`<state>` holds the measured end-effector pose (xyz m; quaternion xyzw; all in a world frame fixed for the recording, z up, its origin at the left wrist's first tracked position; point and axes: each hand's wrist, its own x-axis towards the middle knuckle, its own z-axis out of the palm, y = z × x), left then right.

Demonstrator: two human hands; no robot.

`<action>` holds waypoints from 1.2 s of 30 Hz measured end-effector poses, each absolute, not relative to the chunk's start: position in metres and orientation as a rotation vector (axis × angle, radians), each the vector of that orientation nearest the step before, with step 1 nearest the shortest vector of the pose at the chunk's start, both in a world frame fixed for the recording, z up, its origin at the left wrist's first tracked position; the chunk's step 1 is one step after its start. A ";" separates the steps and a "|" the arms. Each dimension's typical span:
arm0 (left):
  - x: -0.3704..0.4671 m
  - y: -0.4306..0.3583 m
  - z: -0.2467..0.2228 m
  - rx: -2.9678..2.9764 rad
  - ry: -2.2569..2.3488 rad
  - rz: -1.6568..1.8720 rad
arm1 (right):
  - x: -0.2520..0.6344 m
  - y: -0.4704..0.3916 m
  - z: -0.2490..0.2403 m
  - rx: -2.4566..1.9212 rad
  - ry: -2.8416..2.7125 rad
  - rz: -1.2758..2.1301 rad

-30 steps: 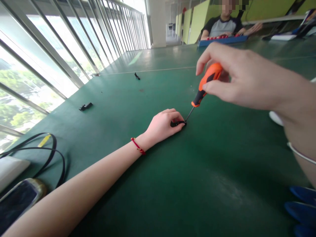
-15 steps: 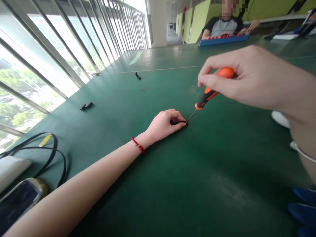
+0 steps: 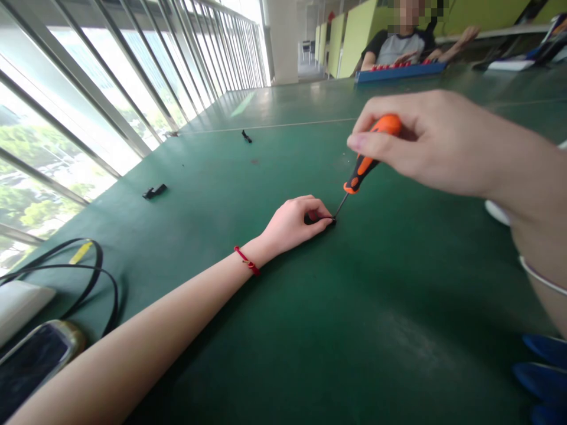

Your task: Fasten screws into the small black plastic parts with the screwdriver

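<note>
On the green table, my left hand pinches a small black part, mostly hidden by the fingers. An orange and black screwdriver is gripped at its handle by my right hand, above and to the right of the left hand. The screwdriver is tilted, and its thin metal shaft runs down to the end of the black part at my left fingertips. Whether the tip sits in a screw is too small to tell.
Two small black pieces lie farther left and back. A phone, black cable and white box are at the left. Behind a blue tray sits a person. Metal railings line the left side.
My right hand has moved slightly left and turned, with the screwdriver now held more upright. My left hand has stayed almost still. The person's raised hand across the table has moved right.
</note>
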<state>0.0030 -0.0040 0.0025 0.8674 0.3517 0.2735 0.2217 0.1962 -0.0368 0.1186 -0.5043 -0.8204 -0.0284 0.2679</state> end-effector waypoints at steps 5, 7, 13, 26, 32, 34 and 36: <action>0.005 -0.005 0.002 2.482 1.048 0.775 | 0.195 -0.040 0.120 -1.316 -2.223 -0.082; 0.005 -0.003 0.002 2.486 1.063 0.785 | 0.197 -0.041 0.121 -1.360 -2.231 -0.074; 0.002 0.002 0.000 2.350 0.982 0.744 | 0.199 -0.039 0.121 -1.342 -2.226 -0.102; 0.001 0.002 0.001 2.339 0.960 0.753 | 0.197 -0.041 0.120 -1.337 -2.249 -0.046; 0.002 0.000 0.001 2.305 0.940 0.762 | 0.199 -0.039 0.121 -1.327 -2.232 -0.073; 0.002 0.000 0.001 2.298 0.934 0.756 | 0.199 -0.039 0.122 -1.338 -2.234 -0.088; 0.001 0.000 0.001 2.292 0.928 0.750 | 0.199 -0.039 0.122 -1.364 -2.220 -0.098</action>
